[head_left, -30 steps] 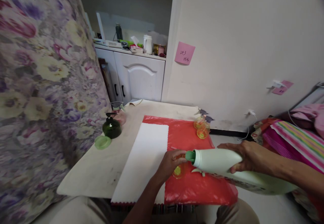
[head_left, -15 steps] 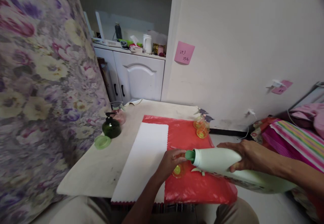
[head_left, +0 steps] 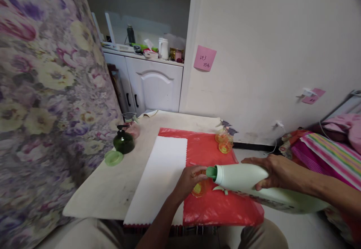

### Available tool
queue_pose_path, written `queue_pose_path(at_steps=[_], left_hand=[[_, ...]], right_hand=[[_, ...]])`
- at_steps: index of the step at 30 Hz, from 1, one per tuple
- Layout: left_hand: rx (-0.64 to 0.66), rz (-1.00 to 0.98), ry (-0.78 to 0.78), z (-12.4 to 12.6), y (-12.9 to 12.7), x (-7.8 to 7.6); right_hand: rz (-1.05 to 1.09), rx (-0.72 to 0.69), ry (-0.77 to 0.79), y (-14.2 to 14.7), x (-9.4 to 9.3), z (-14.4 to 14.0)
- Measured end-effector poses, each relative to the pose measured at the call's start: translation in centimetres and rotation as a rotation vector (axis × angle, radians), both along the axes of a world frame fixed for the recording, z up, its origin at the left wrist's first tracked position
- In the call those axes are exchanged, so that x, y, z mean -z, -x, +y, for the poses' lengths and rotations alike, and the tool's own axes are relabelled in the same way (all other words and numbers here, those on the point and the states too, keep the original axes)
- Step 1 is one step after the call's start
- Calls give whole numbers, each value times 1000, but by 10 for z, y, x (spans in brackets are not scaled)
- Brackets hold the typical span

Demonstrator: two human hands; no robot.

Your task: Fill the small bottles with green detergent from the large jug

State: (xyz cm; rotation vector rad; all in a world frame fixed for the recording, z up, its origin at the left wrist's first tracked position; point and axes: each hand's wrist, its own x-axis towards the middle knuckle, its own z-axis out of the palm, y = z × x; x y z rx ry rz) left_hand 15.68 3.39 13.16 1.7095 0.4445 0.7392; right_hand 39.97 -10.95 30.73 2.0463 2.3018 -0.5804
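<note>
My right hand (head_left: pixel 276 174) is wrapped round a large pale green detergent bottle (head_left: pixel 242 175), tilted almost level with its mouth to the left. The bottle's green spout (head_left: pixel 211 172) is over the top of a small clear spray bottle (head_left: pixel 199 190) with yellow liquid in it. My left hand (head_left: pixel 190 181) has its fingers closed round the neck of that small bottle, which stands on the red plastic sheet (head_left: pixel 214 211). Its opening is hidden by my fingers and the spout. A pale green spray head (head_left: pixel 220 190) lies beside it, partly under the detergent bottle.
Two spray bottles with yellow liquid (head_left: pixel 225 144) stand at the sheet's far right. A dark green pump bottle (head_left: pixel 124 142), a pink spray bottle (head_left: pixel 132 129) and a green round cap (head_left: pixel 113 158) are at the left. A white sheet (head_left: pixel 160 174) covers the middle.
The yellow liquid in the small bottle looks slightly fuller. Both hands and the detergent bottle hold almost the same position.
</note>
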Motion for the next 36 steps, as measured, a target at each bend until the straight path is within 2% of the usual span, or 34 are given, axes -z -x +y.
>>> queue_pose_path(at_steps=[18, 29, 36], left_hand=[[-16, 11, 3, 0, -2, -3], [-12, 18, 19, 0, -2, -5], [-3, 10, 11, 0, -3, -1]], right_hand=[[-49, 36, 9, 3, -6, 0], [-65, 28, 7, -1, -2, 2], [-28, 39, -1, -2, 0, 1]])
